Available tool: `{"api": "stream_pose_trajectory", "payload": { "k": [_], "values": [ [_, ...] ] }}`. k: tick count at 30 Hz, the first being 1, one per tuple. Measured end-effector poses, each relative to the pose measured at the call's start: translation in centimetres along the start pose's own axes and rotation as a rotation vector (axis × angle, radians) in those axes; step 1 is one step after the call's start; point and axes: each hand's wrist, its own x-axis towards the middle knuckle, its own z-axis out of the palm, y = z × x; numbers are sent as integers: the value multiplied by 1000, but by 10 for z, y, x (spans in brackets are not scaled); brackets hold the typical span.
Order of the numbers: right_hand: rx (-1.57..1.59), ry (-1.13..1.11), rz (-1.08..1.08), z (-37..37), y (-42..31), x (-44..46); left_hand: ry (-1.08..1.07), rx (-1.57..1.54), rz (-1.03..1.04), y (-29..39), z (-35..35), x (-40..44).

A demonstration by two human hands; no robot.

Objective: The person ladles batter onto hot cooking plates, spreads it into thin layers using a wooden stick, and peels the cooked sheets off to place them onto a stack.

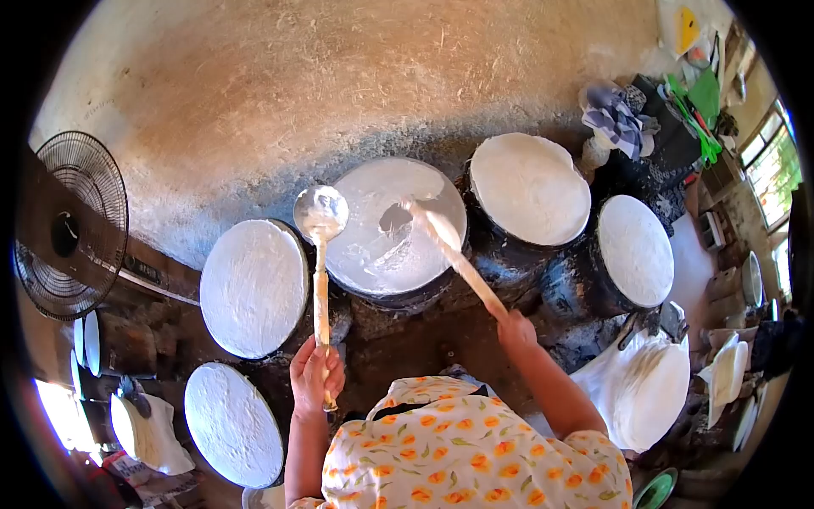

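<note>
Metal ladle: was gripped by left hand, bowl near middle white-topped drum's left edge.
Pale stick: was gripped by right hand, tip over that drum.
Fan: stood left.

Left fingers curled, right forearm slanted

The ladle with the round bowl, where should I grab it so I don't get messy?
Probably low on the ladle's long, straight handle, coming from the near side, where the left hand grips it. The handle points back toward the wearer, while the round bowl at the far end is smeared with white stuff.
</note>
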Motion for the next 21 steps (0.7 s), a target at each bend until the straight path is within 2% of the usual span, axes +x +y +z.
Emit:
{"api": "stream_pose_trajectory", "payload": {
  "k": [2,4,5,7,8,10,11,13,15,17,21],
  "values": [
    [46,58,-8,1,-8,33,-7,8,9,-2,4,5],
    [411,209,-231,0,-19,54,-2,-9,20,-2,8,9],
    [415,211,-236,-1,-16,48,-1,-7,26,-1,10,10],
    [149,-169,-322,-8,-2,17,26,3,39,0,14,9],
    [150,-173,-328,-18,5,12,20,-3,47,2,16,8],
    [-6,-278,-142,-34,17,9,46,-11,47,2,20,5],
    [-5,-285,-149,-31,24,21,64,-16,44,1,21,4],
    [87,-43,-129,-17,38,71,76,-20,44,1,24,1],
    [202,43,-174,-8,29,130,81,-21,48,0,29,-1],
    [243,-49,-89,-12,3,176,118,-7,43,0,35,-3],
    [498,-85,-172,-12,-21,199,164,27,70,-2,35,-8]
  ]
}}
